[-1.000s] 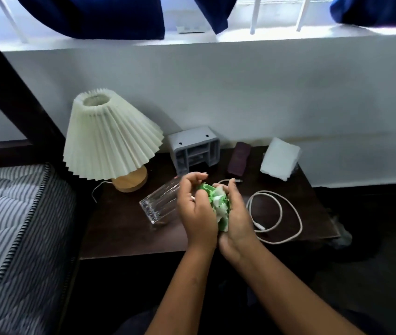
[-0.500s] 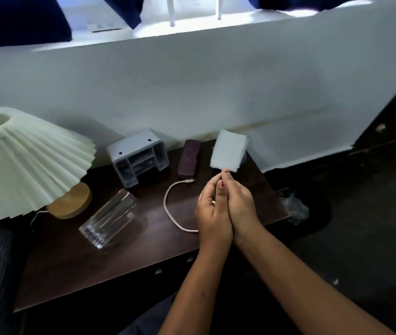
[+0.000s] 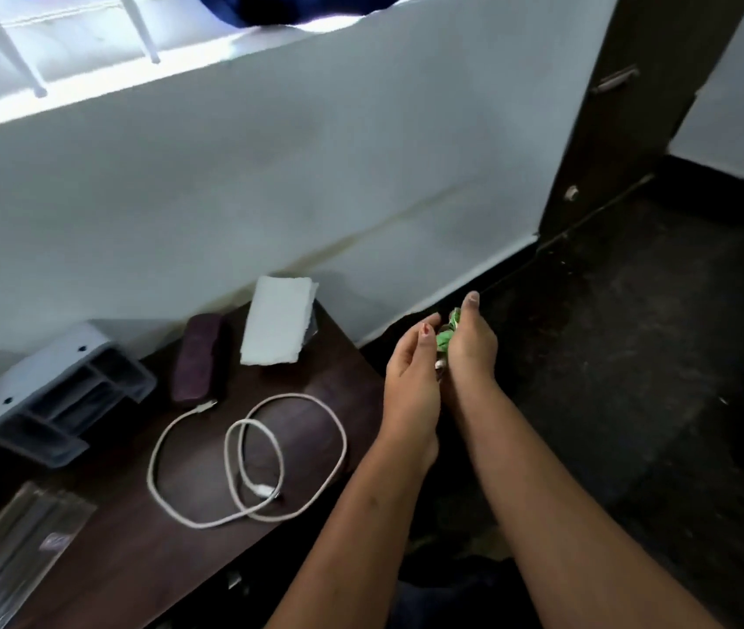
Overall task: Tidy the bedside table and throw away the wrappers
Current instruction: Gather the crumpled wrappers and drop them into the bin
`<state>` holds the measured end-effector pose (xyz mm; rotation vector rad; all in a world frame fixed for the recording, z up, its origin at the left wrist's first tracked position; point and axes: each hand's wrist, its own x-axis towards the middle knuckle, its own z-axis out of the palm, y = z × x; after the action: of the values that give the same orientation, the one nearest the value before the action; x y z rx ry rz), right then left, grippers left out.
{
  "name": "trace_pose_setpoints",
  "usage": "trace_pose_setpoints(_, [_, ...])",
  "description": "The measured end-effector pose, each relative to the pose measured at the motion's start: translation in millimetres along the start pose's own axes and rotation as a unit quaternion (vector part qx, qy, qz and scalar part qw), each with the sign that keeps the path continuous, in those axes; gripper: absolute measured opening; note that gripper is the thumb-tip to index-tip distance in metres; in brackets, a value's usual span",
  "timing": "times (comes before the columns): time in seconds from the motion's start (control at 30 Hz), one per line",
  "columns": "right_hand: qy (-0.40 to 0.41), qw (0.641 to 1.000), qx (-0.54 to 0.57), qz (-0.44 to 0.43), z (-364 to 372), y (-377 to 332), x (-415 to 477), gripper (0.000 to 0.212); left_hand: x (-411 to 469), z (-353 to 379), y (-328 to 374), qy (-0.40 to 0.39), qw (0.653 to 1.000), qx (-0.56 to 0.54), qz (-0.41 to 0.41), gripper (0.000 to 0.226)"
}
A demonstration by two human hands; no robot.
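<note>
My left hand [image 3: 411, 370] and my right hand [image 3: 472, 347] are cupped together just past the right edge of the dark wooden bedside table [image 3: 143, 551], over the dark floor. Between the palms sits a bunch of crumpled green and white wrappers [image 3: 446, 338], mostly hidden by the fingers. On the table lie a coiled white cable [image 3: 247, 451], a white folded cloth [image 3: 277, 326], a dark purple case [image 3: 199, 358], a grey plastic organiser [image 3: 61, 394] on its side and a clear ribbed glass [image 3: 16, 556] lying flat.
A white wall [image 3: 270, 174] runs behind the table, with a barred window ledge above it. A dark wooden door frame [image 3: 624, 106] stands at the right. Dark floor [image 3: 633, 379] spreads to the right of the table.
Both hands, pressed around the wrappers, have moved from over the table to the right, beyond its edge. My view has swung right, so the lamp has left the frame.
</note>
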<state>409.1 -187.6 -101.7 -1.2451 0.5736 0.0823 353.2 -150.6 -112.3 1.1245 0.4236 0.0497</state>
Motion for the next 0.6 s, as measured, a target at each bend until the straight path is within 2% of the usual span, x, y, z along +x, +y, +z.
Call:
trace_pose_setpoints(0.1, [0.035, 0.998, 0.022, 0.053, -17.4, 15.7, 29.6, 0.045, 24.9, 0.4, -22.8, -0.002, 0.999, 0.034, -0.042, 0.025])
trace_pose_setpoints(0.2, [0.009, 0.98, 0.147, 0.133, -28.9, 25.9, 51.4, 0.03, 45.4, -2.6, -36.4, -0.011, 0.994, 0.054, -0.09, 0.031])
trace_pose_setpoints(0.3, [-0.018, 0.974, 0.164, 0.158, -32.3, 37.5, 70.2, 0.012, 68.7, -7.3, -52.6, 0.001, 0.991, 0.067, -0.115, 0.035])
trace_pose_setpoints(0.43, [-0.009, 0.98, 0.14, 0.144, -31.9, 57.3, 90.0, 0.064, 94.2, -7.1, -71.3, 0.026, 0.987, 0.079, -0.138, 0.042])
trace_pose_setpoints(0.6, [0.012, 0.981, 0.121, 0.148, -42.6, 77.2, 115.0, 0.087, 109.5, -2.1, -81.5, 0.044, 0.983, 0.079, -0.162, 0.049])
